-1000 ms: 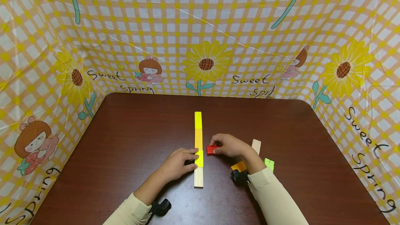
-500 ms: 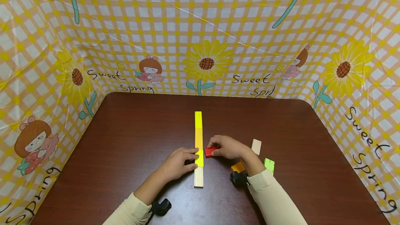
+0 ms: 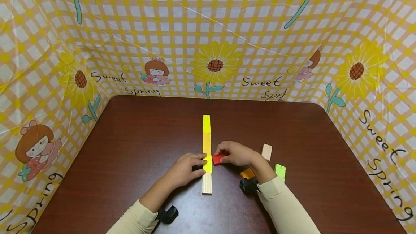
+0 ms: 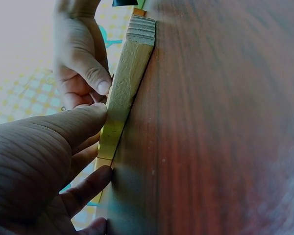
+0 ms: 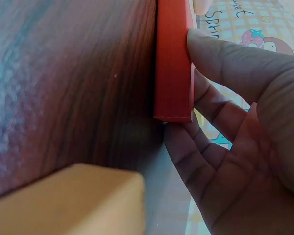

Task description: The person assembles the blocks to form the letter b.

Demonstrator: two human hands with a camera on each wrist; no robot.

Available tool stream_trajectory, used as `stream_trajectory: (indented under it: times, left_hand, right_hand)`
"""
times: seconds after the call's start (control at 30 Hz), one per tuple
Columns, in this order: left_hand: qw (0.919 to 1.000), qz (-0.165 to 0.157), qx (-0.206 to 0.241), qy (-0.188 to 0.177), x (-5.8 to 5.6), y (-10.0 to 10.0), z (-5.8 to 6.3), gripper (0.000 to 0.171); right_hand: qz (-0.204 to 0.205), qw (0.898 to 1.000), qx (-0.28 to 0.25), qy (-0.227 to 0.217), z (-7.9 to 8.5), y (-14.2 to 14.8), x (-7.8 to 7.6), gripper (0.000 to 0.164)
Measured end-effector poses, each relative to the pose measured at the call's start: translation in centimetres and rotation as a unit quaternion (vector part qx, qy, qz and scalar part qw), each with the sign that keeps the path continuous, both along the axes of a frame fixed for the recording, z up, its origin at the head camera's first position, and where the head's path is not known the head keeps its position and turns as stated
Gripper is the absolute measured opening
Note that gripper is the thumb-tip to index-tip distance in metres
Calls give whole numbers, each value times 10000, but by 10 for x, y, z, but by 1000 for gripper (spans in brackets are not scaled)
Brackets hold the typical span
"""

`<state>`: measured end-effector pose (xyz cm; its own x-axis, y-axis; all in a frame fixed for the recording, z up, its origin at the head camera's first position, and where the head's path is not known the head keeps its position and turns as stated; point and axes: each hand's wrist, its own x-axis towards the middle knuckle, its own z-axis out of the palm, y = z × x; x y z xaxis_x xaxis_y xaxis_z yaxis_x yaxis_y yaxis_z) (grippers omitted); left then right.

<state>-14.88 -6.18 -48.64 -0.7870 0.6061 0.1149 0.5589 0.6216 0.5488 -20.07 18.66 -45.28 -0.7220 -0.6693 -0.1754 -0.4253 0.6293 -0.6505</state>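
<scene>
A straight row of blocks runs away from me mid-table: a plain wooden block [image 3: 207, 185] nearest, then a yellow block [image 3: 209, 167], an orange-yellow block [image 3: 207, 143] and another yellow block [image 3: 206, 124]. My left hand [image 3: 186, 169] lies along the row's left side, fingertips and thumb touching the nearer yellow block, fingers fairly straight. On the other side, my right hand [image 3: 238, 153] pinches a red block [image 3: 217, 160] between thumb and fingers. The red block's left end is close against the row, beside that same yellow block. The right wrist view shows the red block [image 5: 174, 63] low over the tabletop.
Near my right forearm lie an orange block [image 3: 248, 173], a light green block [image 3: 280, 172] and a plain wooden block [image 3: 267, 152]. A checked sunflower cloth [image 3: 175, 28] walls the dark brown table [image 3: 146, 125] at the back and sides.
My right hand has brought the red block slightly left and nearer to me, narrowing the gap to the row. The left hand has stayed put on the row.
</scene>
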Motion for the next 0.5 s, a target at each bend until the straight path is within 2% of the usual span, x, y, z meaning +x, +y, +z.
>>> stream_trajectory:
  times: [0.5]
  left_hand:
    - [10000, -8, 20, 37, 0, 0, 0, 35]
  right_hand:
    - [-101, 9998, -10, 175, -3, 1, 0, 15]
